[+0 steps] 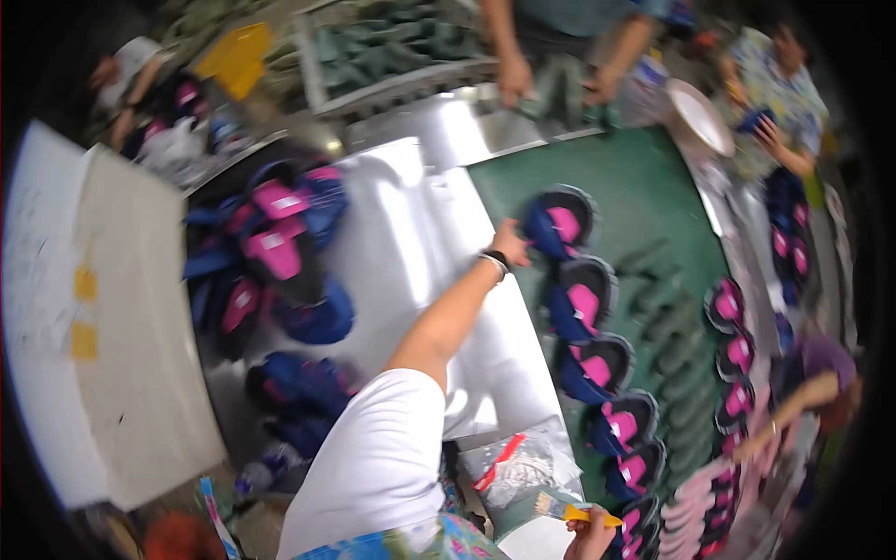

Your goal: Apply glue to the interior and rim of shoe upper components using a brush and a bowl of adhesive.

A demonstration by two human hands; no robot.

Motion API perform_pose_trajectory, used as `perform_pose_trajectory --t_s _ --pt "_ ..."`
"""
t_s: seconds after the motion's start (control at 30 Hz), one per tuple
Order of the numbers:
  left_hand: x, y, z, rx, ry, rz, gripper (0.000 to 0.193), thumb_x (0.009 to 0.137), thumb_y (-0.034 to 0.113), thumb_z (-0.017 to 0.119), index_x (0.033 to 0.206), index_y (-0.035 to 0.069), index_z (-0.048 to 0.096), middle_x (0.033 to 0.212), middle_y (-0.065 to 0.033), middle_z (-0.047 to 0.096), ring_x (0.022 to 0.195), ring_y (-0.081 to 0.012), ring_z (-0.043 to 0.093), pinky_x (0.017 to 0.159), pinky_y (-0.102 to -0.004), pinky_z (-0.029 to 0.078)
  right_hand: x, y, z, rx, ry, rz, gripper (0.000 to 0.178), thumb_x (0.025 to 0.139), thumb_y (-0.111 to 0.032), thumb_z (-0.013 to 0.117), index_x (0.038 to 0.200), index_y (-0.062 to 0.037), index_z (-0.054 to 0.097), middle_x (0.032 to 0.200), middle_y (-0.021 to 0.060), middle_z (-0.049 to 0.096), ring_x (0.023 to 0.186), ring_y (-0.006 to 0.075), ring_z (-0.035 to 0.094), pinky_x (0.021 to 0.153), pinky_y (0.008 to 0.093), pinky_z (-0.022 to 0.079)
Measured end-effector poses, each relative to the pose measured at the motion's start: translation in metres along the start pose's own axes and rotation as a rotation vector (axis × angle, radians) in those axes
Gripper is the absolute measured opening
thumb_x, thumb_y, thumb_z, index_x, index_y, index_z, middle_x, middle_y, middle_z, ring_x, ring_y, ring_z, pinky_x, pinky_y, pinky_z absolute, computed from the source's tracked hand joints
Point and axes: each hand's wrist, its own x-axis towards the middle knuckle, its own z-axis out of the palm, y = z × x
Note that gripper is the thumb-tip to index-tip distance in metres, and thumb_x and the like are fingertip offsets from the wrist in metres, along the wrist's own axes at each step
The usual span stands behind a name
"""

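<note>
My left hand (510,245) reaches across to the near edge of a green belt, fingers apart, beside a navy shoe (562,222) with a pink insole label. Its fingertips are at that shoe's edge; whether they touch it is unclear. Below it, more navy shoes stand in a column, among them one shoe (581,297) and another (597,366). Low in the view, my right hand (590,536) is closed around the yellow handle of a flat paintbrush (560,509). The pale bristles point left, above a white round container (537,541).
A pile of navy and pink shoes (280,243) covers the metal table's left side. The green belt (644,187) also carries dark green pieces (677,373), pink pieces (695,499) and another shoe row (735,355). Co-workers stand at the far end and right. A clear plastic bag (523,467) lies near me.
</note>
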Motion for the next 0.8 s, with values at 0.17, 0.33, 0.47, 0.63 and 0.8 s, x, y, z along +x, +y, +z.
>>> perform_pose_trajectory --t_s 0.17,0.33,0.47,0.63,0.8 --pt "-0.153 0.029 -0.108 0.501 0.104 0.34 0.052 0.078 0.013 0.067 0.126 0.007 0.047 0.085 -0.0178 0.063 0.082 -0.0299 0.062 0.075 -0.0424 0.051 -0.026 -0.013 0.005 -0.144 0.103 -0.187 0.024 0.087 -0.016 0.056 0.072 0.0028 0.059 0.066 0.0071 0.06 0.055 0.0128 0.053 0.053 0.025 0.042" --pt "-0.331 0.066 -0.228 0.89 1.285 0.624 0.051 0.065 0.02 0.075 0.108 0.004 0.053 0.104 -0.0162 0.054 0.104 -0.0356 0.046 0.089 -0.0464 0.035 0.017 0.054 -0.061 0.007 -0.07 -0.234 0.037 0.093 -0.031 0.053 0.068 -0.0038 0.051 0.062 0.0049 0.052 0.053 0.0114 0.048 0.052 0.0242 0.039" --pt "-0.351 0.027 -0.313 0.331 1.1 0.064 0.059 0.075 0.04 0.07 0.107 -0.005 0.05 0.1 -0.0235 0.058 0.089 -0.0361 0.06 0.07 -0.0428 0.051 0.005 0.068 -0.054 0.019 -0.237 -0.177 0.034 0.095 -0.033 0.051 0.073 -0.0065 0.052 0.062 0.0004 0.05 0.053 0.0074 0.045 0.049 0.0208 0.035" --pt "-0.358 0.019 -0.289 -0.148 0.375 0.126 0.029 0.086 0.008 0.038 0.092 -0.017 0.053 0.079 -0.0265 0.062 0.061 -0.0347 0.066 0.048 -0.0353 0.055 -0.021 0.061 -0.035 -0.148 -0.42 -0.151 0.032 0.095 -0.029 0.051 0.073 -0.007 0.054 0.061 -0.0024 0.049 0.05 0.0045 0.042 0.044 0.0195 0.03" --pt "-0.431 0.029 -0.15 -0.057 0.175 0.248 0.026 0.088 0.005 0.039 0.088 -0.015 0.056 0.073 -0.0232 0.063 0.062 -0.0334 0.067 0.05 -0.0354 0.055 -0.031 0.034 -0.011 -0.267 -0.544 -0.27 0.029 0.086 -0.029 0.061 0.089 -0.0008 0.067 0.07 0.0002 0.06 0.065 0.0073 0.052 0.057 0.0223 0.04"
